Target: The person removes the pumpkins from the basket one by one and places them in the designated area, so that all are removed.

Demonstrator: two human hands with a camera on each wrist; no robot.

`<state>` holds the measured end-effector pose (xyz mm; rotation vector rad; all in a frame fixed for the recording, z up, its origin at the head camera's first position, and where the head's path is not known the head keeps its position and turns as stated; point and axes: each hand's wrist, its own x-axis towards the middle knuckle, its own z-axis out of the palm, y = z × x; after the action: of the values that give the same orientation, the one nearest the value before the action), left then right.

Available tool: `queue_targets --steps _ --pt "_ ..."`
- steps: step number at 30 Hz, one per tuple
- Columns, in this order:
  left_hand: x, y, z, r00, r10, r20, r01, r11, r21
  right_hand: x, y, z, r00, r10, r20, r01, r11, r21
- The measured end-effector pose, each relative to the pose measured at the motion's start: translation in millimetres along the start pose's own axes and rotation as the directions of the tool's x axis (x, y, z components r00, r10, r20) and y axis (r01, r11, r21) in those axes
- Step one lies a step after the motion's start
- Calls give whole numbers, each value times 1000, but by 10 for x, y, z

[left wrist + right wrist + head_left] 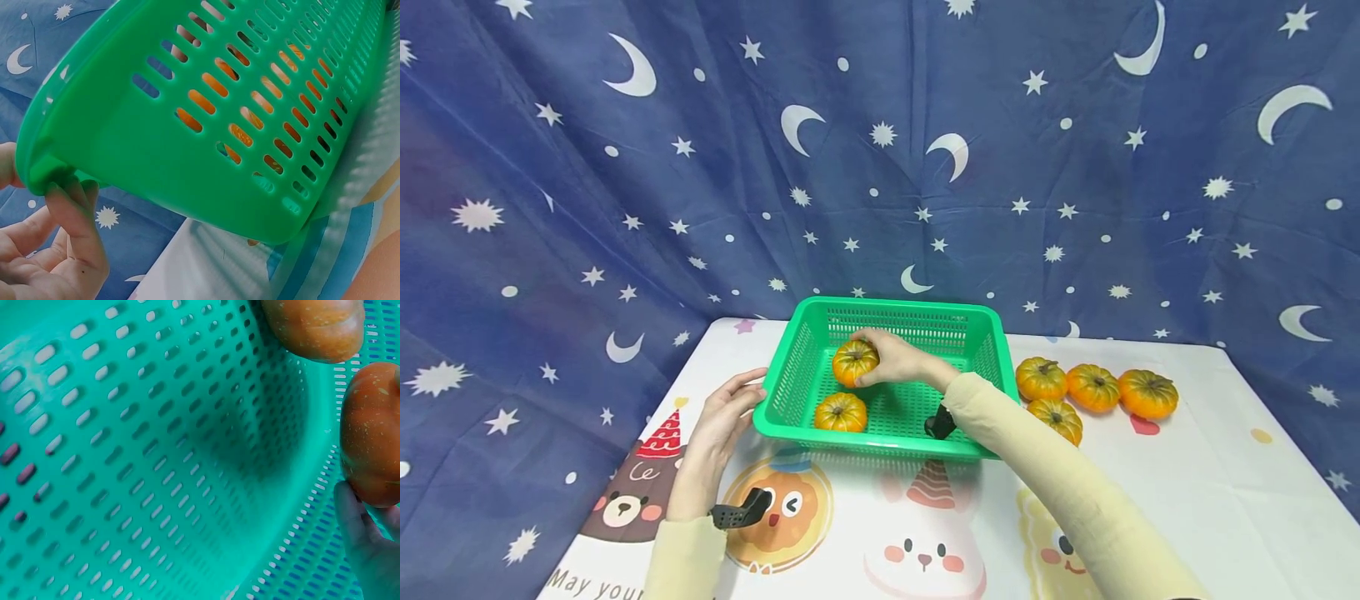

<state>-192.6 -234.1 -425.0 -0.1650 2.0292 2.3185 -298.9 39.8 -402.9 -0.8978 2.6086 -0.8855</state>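
Note:
A green plastic basket (891, 442) with slotted walls stands on the table. Inside it, my right hand (897, 357) grips a small orange pumpkin (852, 360) between thumb and fingers, near the basket's left wall. A second pumpkin (841, 412) sits in the basket just in front of that one. In the right wrist view the held pumpkin (375, 434) is at the right edge, with my fingertips against its side. My left hand (718, 421) pinches the rim at the basket's left end; in the left wrist view its fingers (78, 231) curl under the rim.
Several more pumpkins (1093, 387) lie on the table to the right of the basket, close to my right forearm. A white tablecloth (1195, 492) with cartoon prints covers the table. Behind it hangs a blue curtain (880, 167) with moons and stars.

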Motion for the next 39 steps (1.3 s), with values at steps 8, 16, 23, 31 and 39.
queue_targets --steps 8,16,23,31,39 --pt "2 5 10 1000 -6 -3 6 1000 0 -141 -52 -181 1000 12 -10 -12 1000 16" --pt "-3 27 1 1000 -15 -1 15 1000 -16 -272 -117 -306 1000 1 -31 -1 1000 1" --pt "-3 31 19 1000 -22 0 22 1000 -11 -427 -182 -439 998 -15 -68 14 1000 -14" --pt "-1 27 19 1000 -13 1 13 1000 -18 -653 -233 -623 989 -40 -145 37 999 -24" --pt "-3 15 12 1000 -17 2 17 1000 -19 -933 -200 -734 981 -14 -191 5 999 -45"
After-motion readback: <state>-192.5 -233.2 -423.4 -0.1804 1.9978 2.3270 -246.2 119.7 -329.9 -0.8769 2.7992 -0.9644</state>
